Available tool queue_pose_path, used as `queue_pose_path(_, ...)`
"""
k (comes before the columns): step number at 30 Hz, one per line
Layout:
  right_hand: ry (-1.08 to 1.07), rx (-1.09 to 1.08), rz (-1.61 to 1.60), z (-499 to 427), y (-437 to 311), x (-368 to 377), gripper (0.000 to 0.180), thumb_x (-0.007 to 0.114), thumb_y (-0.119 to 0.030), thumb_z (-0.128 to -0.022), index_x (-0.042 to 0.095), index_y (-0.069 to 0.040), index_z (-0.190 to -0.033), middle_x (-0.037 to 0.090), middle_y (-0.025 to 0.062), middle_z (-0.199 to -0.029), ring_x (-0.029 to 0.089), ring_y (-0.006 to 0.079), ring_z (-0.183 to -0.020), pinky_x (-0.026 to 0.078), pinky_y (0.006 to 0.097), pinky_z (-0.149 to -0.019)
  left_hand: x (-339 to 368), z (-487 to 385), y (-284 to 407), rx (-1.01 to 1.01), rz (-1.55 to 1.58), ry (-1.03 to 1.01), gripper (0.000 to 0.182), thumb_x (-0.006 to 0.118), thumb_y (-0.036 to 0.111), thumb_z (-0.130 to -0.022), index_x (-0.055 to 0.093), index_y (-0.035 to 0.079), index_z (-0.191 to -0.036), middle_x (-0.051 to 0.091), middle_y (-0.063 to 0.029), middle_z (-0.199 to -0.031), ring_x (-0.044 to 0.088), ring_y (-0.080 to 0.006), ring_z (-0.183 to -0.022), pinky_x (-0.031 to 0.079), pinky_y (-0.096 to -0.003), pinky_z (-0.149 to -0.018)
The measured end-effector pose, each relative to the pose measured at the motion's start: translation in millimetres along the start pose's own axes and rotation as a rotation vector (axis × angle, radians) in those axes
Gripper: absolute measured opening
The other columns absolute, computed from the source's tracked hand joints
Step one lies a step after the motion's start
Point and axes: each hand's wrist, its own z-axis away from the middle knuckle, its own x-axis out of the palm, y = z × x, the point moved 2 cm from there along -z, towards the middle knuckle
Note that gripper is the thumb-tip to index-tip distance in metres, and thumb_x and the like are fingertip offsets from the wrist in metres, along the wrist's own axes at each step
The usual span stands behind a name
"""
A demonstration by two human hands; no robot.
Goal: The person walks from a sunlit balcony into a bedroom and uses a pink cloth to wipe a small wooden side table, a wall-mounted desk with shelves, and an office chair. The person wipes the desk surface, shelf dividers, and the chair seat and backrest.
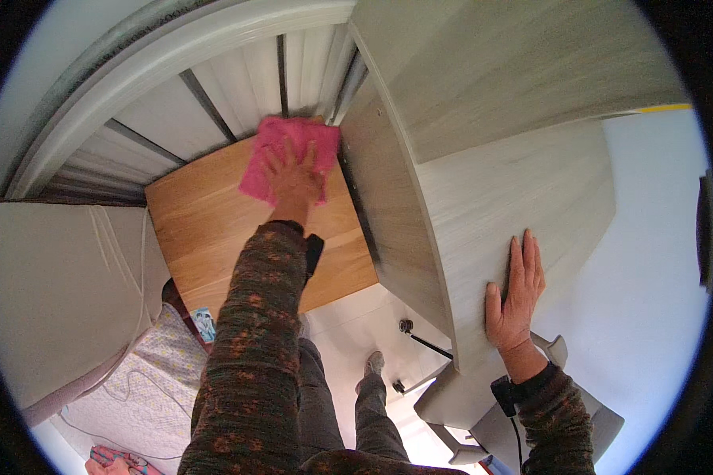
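With fingers spread, my left hand (297, 181) presses flat on a pink cloth (258, 169). That cloth lies on a wooden tabletop (208, 219), at its far corner beside a wood-grain panel. My right hand (516, 303) rests palm down on a pale wood-grain desktop (511, 196), holding nothing. Its thumb is apart from the fingers.
White slatted panels (243, 77) back the wooden tabletop. A pale headboard (53, 267) and a bed with a patterned cover (136, 386) are at left. A small picture card (203, 324) sits by the tabletop's near edge. A grey chair (463, 398) stands below the desktop.
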Motion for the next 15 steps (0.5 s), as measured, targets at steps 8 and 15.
queue_pose_path(8, 0.014, -0.01, -0.021, 0, -2, -1, 0.072, 0.055, -0.027, -0.087, 0.035, -0.001, -0.151, 0.024, 0.0214, -0.161, 0.023, 0.0395, -0.148, 0.015, 0.051, -0.118, 39, 51, 29, 0.198, -0.016, 0.037, 0.07, 0.059, 0.044, -0.091, 0.035, 0.028, -0.154, 0.016, -0.0148, -0.164, 0.008, -0.0493, -0.149, 0.007, -0.0648, -0.117)
queue_pose_path(15, 0.028, 0.02, -0.007, 0, -1, -1, 0.071, 0.057, -0.029, -0.087, 0.037, -0.002, -0.15, 0.026, 0.0203, -0.16, 0.024, 0.0383, -0.147, 0.015, 0.0505, -0.118, 71, 148, 49, 0.324, 0.048, -0.048, 0.066, 0.061, 0.039, -0.089, 0.043, 0.022, -0.15, 0.025, -0.0171, -0.16, 0.015, -0.0486, -0.147, 0.011, -0.0646, -0.117)
